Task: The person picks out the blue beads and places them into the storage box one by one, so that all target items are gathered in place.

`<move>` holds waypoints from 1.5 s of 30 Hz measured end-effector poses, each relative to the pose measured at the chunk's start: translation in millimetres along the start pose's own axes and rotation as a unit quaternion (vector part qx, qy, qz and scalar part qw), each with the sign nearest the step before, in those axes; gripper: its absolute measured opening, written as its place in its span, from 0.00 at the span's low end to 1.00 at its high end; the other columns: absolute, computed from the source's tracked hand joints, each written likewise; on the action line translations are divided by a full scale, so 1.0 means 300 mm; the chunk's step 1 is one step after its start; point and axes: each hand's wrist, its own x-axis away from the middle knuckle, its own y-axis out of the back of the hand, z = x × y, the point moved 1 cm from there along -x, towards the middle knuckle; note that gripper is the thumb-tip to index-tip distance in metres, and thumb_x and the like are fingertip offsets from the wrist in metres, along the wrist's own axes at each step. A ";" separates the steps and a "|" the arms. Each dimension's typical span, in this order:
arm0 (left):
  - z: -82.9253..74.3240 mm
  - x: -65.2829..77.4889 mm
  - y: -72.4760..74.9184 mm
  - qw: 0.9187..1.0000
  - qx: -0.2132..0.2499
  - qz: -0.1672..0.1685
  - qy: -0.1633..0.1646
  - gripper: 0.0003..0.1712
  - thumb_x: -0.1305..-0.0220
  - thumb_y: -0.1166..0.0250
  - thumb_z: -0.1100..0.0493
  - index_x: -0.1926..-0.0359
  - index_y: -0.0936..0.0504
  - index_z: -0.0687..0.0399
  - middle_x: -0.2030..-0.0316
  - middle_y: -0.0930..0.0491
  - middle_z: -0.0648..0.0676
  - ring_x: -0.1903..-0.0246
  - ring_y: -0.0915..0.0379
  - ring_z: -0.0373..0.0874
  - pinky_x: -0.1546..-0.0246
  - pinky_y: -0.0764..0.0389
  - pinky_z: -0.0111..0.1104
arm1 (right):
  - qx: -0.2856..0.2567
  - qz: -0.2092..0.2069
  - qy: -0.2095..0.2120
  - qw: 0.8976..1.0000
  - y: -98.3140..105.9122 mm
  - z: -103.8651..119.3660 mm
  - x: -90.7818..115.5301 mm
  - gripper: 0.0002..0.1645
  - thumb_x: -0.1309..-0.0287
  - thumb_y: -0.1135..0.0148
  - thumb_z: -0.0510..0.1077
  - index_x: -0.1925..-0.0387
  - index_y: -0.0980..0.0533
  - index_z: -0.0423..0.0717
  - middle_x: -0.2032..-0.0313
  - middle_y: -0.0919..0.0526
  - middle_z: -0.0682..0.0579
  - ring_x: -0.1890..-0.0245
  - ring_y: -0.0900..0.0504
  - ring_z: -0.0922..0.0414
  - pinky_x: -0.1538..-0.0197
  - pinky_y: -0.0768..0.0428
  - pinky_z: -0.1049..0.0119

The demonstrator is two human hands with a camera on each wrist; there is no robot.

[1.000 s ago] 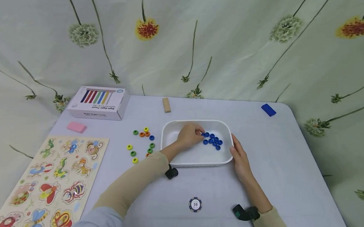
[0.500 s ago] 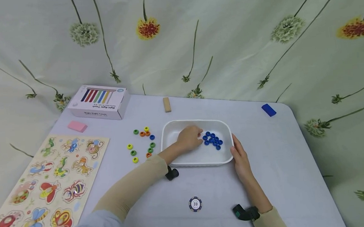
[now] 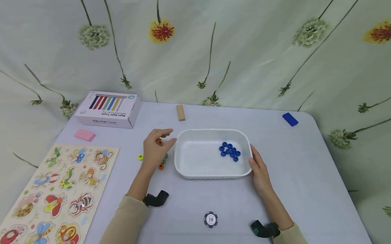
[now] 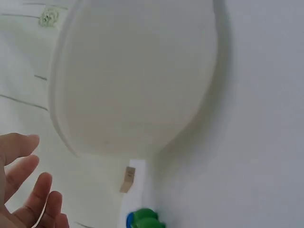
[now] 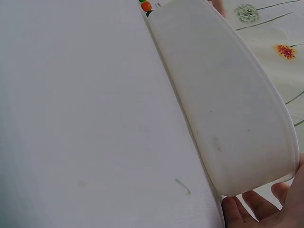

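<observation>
A white plastic tray stands mid-table, its outer wall filling much of the left wrist view. Several blue beads cluster in its right half. My left hand hovers left of the tray, thumb and fingers apart, above loose beads on the table. Between them an orange bead shows; another orange bead and a yellow bead lie nearby, others partly hidden by the hand. My right hand holds the tray's right end, thumb at the rim and fingers along the outside.
An insect puzzle board covers the table's left side. Behind it are a pink block and a printed box. A wooden block and a blue block lie toward the back; a "10" chip lies in front.
My left hand has left the blue beads, come out of the tray and moved left over the loose beads, its fingers spreading. The right hand stays at the tray's end.
</observation>
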 end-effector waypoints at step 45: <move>-0.126 -0.064 -0.033 0.990 -0.087 0.085 0.073 0.12 0.50 0.34 0.57 0.63 0.22 0.54 0.75 0.25 0.52 0.74 0.31 0.43 0.74 0.29 0.30 | -0.011 0.001 -0.012 1.000 -0.013 0.050 0.015 0.27 0.33 0.64 0.42 0.34 0.49 0.53 0.33 0.48 0.55 0.33 0.50 0.59 0.42 0.45 0.84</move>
